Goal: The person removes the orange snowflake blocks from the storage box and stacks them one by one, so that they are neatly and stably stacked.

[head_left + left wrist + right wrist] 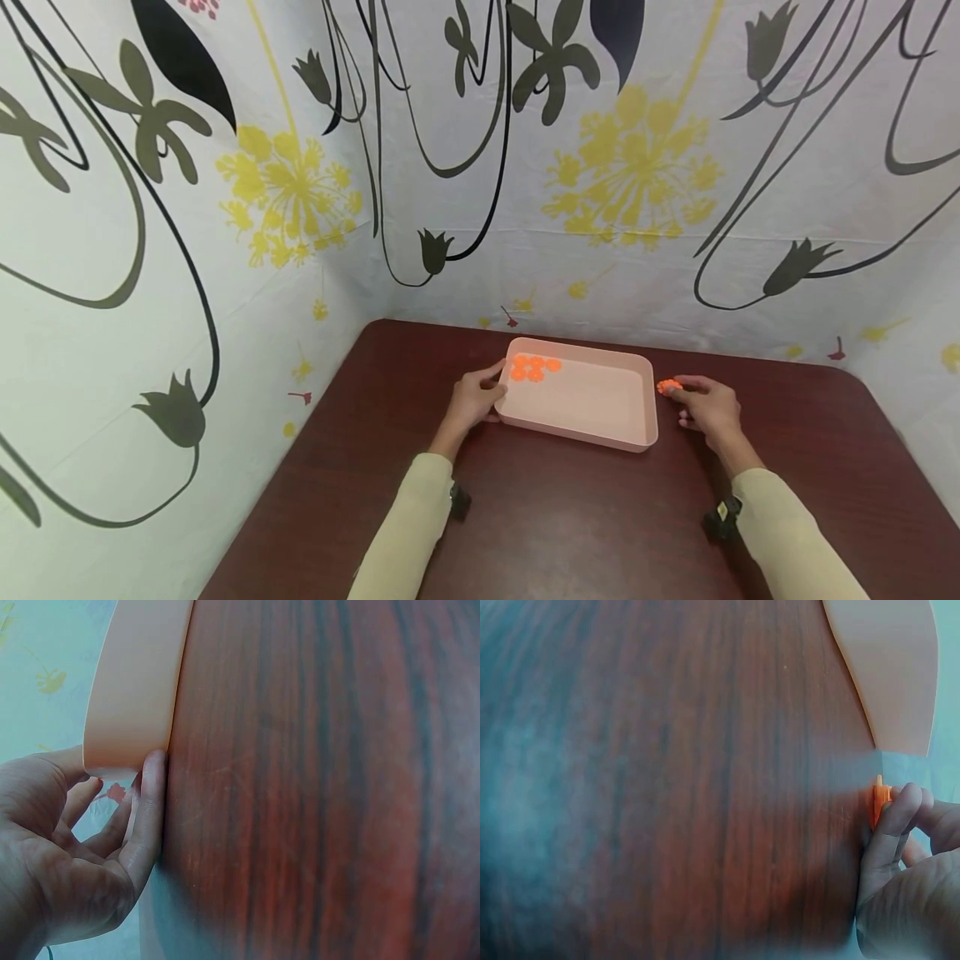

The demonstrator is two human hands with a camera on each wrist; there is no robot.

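Note:
A shallow pale-pink tray [585, 392] lies on the table. Inside it, several small orange scalloped pieces [536, 363] sit grouped at the far left corner. My left hand [474, 400] grips the tray's left end; in the left wrist view its thumb is over the rim and its fingers [152, 795] lie along the outer wall [135, 690]. Just beyond the tray's right end, my right hand [708, 406] pinches another orange scalloped piece [668, 387] between thumb and fingertips. From the right wrist, that orange piece [880, 804] appears edge-on, close over the table.
The dark reddish-brown wooden table [570, 517] reaches to a patterned cloth wall [465, 275] close behind the tray. Another cloth wall [247, 358] runs along the table's left. Dark wrist devices [722, 518] are strapped at both sleeves.

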